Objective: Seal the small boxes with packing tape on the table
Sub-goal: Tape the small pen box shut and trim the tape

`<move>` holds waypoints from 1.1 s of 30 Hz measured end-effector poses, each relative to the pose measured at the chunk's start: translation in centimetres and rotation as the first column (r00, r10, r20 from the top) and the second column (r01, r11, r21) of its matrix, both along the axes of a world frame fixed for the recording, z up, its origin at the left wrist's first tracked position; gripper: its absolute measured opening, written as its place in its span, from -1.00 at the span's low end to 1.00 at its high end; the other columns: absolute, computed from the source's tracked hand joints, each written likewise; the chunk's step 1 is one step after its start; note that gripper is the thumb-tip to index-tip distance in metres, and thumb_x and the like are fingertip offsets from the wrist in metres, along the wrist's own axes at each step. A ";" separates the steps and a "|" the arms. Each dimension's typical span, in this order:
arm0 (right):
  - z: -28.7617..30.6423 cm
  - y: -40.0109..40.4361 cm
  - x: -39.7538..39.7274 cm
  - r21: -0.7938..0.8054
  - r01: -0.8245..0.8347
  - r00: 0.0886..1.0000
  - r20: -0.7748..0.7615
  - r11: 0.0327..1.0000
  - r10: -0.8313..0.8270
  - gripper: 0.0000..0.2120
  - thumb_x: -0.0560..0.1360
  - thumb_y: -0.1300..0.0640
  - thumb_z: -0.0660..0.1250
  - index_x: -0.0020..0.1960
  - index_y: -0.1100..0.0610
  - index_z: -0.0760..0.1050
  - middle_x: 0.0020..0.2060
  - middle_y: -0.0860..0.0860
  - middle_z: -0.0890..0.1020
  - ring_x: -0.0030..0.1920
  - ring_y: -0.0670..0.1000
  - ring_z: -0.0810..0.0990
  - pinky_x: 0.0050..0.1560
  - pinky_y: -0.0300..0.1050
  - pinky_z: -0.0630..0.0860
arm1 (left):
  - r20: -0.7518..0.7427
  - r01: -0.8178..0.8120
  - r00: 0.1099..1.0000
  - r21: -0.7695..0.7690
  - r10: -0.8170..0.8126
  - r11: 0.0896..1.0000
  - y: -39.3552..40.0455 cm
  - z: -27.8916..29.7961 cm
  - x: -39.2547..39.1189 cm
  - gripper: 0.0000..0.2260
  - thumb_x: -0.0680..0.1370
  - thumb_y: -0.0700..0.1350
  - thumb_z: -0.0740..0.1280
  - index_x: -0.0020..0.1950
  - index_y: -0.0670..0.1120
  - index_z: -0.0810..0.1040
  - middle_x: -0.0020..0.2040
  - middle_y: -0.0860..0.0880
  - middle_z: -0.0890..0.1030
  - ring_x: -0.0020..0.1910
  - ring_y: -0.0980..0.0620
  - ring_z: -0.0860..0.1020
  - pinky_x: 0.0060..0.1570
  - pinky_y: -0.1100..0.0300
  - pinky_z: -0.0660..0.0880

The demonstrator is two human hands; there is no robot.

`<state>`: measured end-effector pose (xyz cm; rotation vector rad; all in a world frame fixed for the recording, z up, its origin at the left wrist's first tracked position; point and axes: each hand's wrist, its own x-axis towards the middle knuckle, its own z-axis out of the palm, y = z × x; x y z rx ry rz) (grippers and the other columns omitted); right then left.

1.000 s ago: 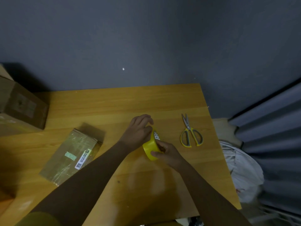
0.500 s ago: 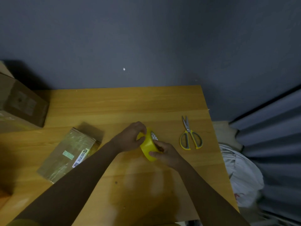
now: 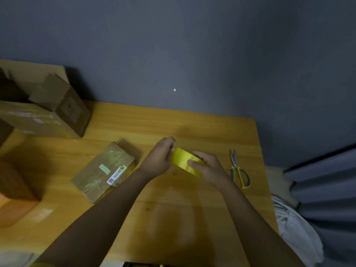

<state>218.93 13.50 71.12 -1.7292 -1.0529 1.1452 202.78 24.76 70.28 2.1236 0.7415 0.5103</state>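
Note:
Over the middle of the wooden table [image 3: 192,124], my right hand [image 3: 210,168] grips a roll of yellow packing tape [image 3: 190,166]. My left hand [image 3: 159,158] pinches the tape's free end, and a short yellow strip stretches between the two hands. A small flat cardboard box [image 3: 104,172] with a white label and a green patch lies on the table to the left of my left arm, apart from both hands.
Yellow-handled scissors [image 3: 238,170] lie near the table's right edge. A larger cardboard box [image 3: 48,116] with raised flaps stands at the back left. Another brown box [image 3: 13,184] sits at the left edge. White cloth [image 3: 296,232] hangs beside the table on the right.
My left hand has pulled a strip of yellow tape off the roll toward the left. The camera has shifted, bringing more of the left boxes into view.

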 end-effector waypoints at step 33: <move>5.8 6.1 -26.2 -0.341 0.223 0.971 0.155 0.913 -0.180 -0.56 0.38 -0.27 0.43 -0.37 0.09 0.51 -0.47 -0.07 0.58 -0.32 0.00 0.61 -0.21 -0.09 0.47 | -0.187 0.036 0.981 -0.089 -0.052 0.995 12.7 3.5 -25.8 -0.92 0.62 -0.21 0.22 -0.06 -0.13 0.35 -0.19 0.05 0.41 -0.26 0.17 0.38 -0.33 0.34 0.28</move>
